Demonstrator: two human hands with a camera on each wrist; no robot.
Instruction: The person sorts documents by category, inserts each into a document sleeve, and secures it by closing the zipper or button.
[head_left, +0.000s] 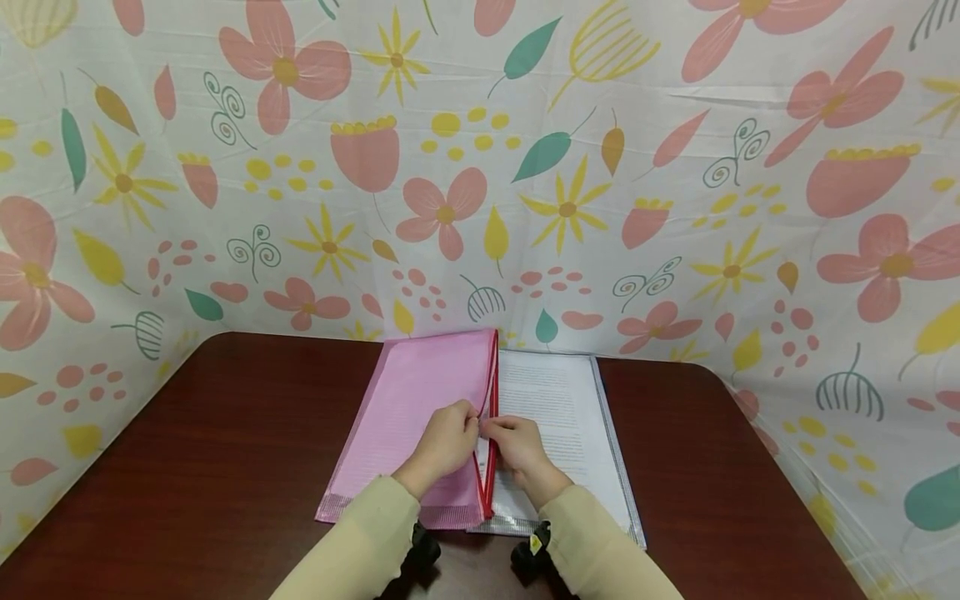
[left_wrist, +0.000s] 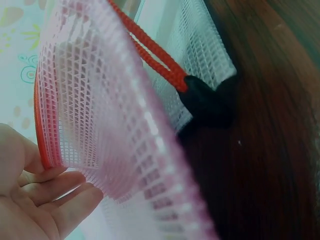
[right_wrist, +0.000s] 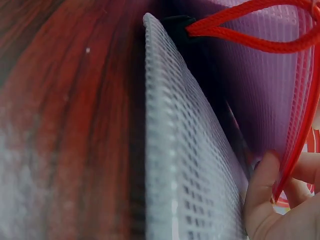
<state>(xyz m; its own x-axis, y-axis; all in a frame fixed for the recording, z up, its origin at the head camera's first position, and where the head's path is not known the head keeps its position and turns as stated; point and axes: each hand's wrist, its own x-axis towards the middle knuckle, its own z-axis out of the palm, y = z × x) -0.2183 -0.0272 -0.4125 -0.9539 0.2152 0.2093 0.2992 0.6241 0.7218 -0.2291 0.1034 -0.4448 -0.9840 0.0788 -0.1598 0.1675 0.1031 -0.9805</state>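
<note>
Sleeves come first, cream cuffs at the near edge of the tabletop, and just beyond them both my hands meet at the red zipper edge of the pink mesh pouch. My left hand has its fingers curled round the pouch's upper layer and lifts it; my right hand pinches the same red-trimmed mouth from the other side, just beside it. The pouch lies near the middle of the tabletop, partly over a clear mesh folder with a printed sheet inside. The red cord runs to a black zipper pull at the near end. I judge that I am spreading the pouch's mouth. Next, I think, each hand must keep hold of its own layer while drawing apart. Farther off, flowered cloth stands behind the far edge.
</note>
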